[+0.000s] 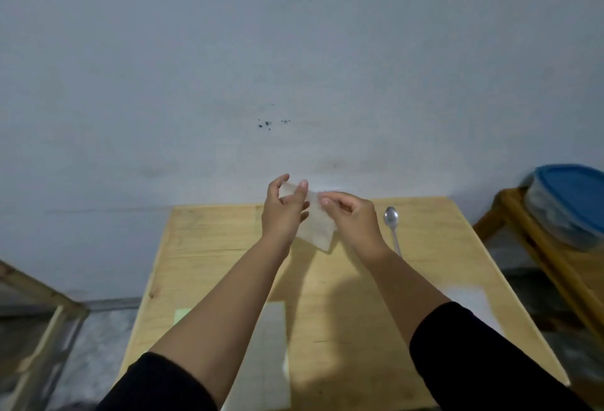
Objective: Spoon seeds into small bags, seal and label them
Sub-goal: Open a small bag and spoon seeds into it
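Observation:
Both hands hold one small translucent plastic bag [316, 226] up above the far part of the wooden table [359, 296]. My left hand [283, 211] pinches the bag's upper left edge between thumb and fingers. My right hand [351, 217] pinches its top edge near the middle. The bag hangs tilted, its lower corner pointing down to the right. Whether seeds are inside it cannot be made out. A metal spoon [392, 226] lies on the table just right of my right wrist, bowl toward the wall.
A flat stack of clear bags [269, 355] lies between my forearms, a pale yellow note pad [181, 315] to its left, a white sheet [470, 299] at right. A blue-lidded container [568, 201] sits on a wooden stand [539, 247] at right. A grey wall rises behind.

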`<action>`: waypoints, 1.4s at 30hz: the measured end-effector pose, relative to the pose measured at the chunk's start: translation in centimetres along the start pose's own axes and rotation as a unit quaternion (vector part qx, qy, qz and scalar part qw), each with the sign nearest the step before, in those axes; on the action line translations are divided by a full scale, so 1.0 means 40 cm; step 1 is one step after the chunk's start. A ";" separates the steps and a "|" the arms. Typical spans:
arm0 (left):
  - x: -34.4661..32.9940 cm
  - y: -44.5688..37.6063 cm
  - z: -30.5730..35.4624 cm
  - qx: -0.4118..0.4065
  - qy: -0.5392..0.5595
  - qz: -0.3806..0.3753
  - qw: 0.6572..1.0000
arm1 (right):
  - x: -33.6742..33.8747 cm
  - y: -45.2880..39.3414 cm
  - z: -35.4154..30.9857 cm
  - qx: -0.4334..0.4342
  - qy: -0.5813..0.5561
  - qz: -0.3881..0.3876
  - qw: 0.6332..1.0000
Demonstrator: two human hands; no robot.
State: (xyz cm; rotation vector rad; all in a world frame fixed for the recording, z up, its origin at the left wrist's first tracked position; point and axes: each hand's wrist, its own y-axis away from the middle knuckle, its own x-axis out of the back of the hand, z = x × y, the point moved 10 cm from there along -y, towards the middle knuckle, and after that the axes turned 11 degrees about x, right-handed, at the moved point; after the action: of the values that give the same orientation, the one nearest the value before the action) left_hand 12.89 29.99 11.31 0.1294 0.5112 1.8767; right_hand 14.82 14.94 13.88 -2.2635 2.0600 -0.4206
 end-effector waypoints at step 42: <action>-0.015 -0.035 0.079 -0.085 -0.222 0.088 0.967 | -0.048 -0.123 -0.040 0.149 0.269 -0.130 0.943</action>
State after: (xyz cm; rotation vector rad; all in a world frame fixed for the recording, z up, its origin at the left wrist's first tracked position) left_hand 15.36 30.70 13.68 0.4815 0.0317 1.9757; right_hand 19.07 17.59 16.17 -2.4125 1.7025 -1.4003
